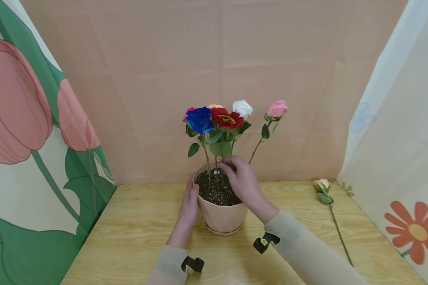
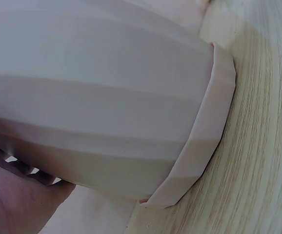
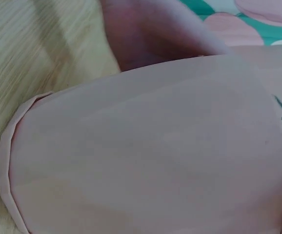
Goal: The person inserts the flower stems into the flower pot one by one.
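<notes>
A pale pink flowerpot (image 1: 222,217) filled with dark soil (image 1: 219,196) stands on the table, its base in a matching saucer (image 2: 214,107). My left hand (image 1: 190,200) rests against the pot's left side, fingers extended along the wall near the rim. Over the soil, my right hand (image 1: 243,180) pinches the stem of the red flower (image 1: 227,118) between thumb and fingers. Around it in the pot stand a blue rose (image 1: 199,120), a white rose (image 1: 242,109) and a pink rose (image 1: 277,109) leaning right. Peach and magenta blooms are mostly hidden behind the blue and red ones.
On the right of the wooden table (image 1: 139,233) lies a pale peach rose (image 1: 322,183) with a long stem. A plain pinkish backdrop (image 1: 157,79) rises behind the pot; flower-printed panels flank both sides.
</notes>
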Tool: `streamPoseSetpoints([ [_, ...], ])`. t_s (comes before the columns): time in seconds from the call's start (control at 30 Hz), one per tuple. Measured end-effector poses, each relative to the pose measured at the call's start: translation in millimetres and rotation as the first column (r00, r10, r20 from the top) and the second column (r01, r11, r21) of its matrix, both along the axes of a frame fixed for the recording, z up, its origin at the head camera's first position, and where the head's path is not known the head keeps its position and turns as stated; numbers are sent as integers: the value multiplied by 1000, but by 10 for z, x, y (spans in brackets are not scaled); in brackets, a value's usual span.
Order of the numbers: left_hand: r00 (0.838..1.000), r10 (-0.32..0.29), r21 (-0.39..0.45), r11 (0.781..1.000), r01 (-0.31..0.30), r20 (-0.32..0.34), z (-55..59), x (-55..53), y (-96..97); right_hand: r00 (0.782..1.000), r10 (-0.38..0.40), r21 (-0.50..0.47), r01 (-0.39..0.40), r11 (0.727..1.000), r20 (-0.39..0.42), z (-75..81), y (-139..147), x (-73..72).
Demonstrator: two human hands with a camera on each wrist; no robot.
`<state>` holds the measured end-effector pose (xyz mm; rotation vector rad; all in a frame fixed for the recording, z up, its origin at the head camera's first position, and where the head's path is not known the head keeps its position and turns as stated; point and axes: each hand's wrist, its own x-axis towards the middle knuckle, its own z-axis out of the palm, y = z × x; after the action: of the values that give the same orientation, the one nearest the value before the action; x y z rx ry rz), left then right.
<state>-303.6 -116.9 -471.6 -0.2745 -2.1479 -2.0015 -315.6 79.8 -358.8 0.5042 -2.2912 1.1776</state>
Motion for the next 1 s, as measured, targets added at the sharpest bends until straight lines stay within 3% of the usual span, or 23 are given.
streamPoseSetpoints([
  [0.47, 999, -5, 5, 1000, 5, -46, 1, -25, 7, 999, -5, 26, 6, 1000, -46, -87, 2, -6],
  [1.0, 999, 3, 2, 1000, -3, -54, -13, -12, -1, 1000, -13, -94, 12, 995, -10, -100, 11, 46],
])
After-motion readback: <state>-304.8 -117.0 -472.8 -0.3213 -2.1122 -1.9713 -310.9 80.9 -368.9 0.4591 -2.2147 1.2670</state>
